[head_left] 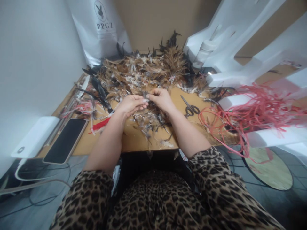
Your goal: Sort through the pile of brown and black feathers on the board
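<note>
My left hand (132, 104) and my right hand (160, 99) meet over the middle of the table, fingertips pinched together. Between them is a small dark feather (145, 94), partly hidden by the fingers. Right behind the hands lies a large heap of brown, white and black feathers (141, 70). Loose feather scraps (151, 123) are scattered beneath and in front of my hands. A pair of scissors (190, 108) with black handles rests to the right of my right hand, blades slightly apart. A red bundle (102, 124) lies near my left forearm.
At the left edge are a phone (65, 140) and a white power bank (35, 136) with a cable. Tangled red strips (259, 111) hang over white foam on the right. A white bag (100, 35) and a clear bottle (203, 54) stand at the back.
</note>
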{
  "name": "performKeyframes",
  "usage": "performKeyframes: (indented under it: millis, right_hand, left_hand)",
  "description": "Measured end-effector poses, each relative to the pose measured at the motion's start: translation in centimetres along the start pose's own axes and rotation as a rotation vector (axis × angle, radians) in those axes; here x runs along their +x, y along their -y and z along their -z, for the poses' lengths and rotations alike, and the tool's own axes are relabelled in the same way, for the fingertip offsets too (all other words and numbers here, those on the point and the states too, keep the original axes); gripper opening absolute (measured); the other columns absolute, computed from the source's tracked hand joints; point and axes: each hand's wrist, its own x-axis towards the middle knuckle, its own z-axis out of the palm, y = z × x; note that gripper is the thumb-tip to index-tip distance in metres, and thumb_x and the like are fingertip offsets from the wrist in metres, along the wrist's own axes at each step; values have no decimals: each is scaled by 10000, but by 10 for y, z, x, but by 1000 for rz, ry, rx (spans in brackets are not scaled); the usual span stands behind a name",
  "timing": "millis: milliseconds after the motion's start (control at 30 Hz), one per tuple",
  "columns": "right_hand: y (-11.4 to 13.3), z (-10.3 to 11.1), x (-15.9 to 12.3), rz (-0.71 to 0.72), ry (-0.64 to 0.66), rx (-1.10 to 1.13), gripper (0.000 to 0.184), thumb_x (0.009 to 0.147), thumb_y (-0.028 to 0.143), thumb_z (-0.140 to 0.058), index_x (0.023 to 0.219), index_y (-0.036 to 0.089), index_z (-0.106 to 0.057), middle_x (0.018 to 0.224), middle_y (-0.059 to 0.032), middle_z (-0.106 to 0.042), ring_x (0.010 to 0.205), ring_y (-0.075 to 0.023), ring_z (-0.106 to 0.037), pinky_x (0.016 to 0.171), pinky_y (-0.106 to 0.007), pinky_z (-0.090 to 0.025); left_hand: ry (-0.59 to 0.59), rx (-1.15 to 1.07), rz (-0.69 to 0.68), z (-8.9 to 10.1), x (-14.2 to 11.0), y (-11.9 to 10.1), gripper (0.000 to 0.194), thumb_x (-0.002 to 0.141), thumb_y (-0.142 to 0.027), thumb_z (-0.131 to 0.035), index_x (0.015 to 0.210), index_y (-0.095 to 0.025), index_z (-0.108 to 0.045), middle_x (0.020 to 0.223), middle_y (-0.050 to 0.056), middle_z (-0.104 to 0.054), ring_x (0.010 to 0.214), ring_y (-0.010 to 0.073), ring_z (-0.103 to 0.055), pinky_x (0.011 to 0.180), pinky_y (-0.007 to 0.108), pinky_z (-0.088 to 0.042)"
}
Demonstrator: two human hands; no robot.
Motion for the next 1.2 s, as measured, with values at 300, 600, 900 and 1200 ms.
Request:
performKeyframes:
  millis: [300, 600, 900, 1200]
  right_hand:
    - [-4, 9, 5, -24, -120, -40, 216, 702, 341, -614, 735, 130, -647, 678, -13, -623, 635, -116, -511, 626, -248, -399]
    - [-7, 11, -4, 188, 122, -929, 239, 773, 199, -521, 949, 221, -681, 965, -93, -602, 997, -263, -477, 846, -408, -305]
    - [-17, 2, 3, 122, -57, -587, 160, 780, 260, -548, 833, 167, -666, 864, -67, -591, 869, -197, -509, 804, -355, -373]
    - [-6, 6, 12, -224, -226, 667, 437, 478, 409, -805, 671, 187, -481, 507, 89, -464, 466, -41, -404, 445, -174, -323]
  left_hand:
    - [-113, 34, -51, 5, 4, 0, 223, 620, -256, -767, 717, -97, -644, 667, 68, -680, 445, 59, -572, 383, 125, -392]
    - [-280, -136, -115, 10, 7, -4, 185, 658, -216, -737, 715, -97, -607, 598, 19, -644, 455, 28, -547, 413, 100, -391]
    - [-230, -138, -110, 6, 4, -4, 163, 672, -203, -726, 709, -102, -603, 614, 20, -647, 460, 31, -554, 411, 101, -394]
    - [-8, -331, 51, 9, 5, -2, 76, 737, -87, -636, 784, -109, -580, 841, 81, -703, 569, 85, -644, 405, 104, -429]
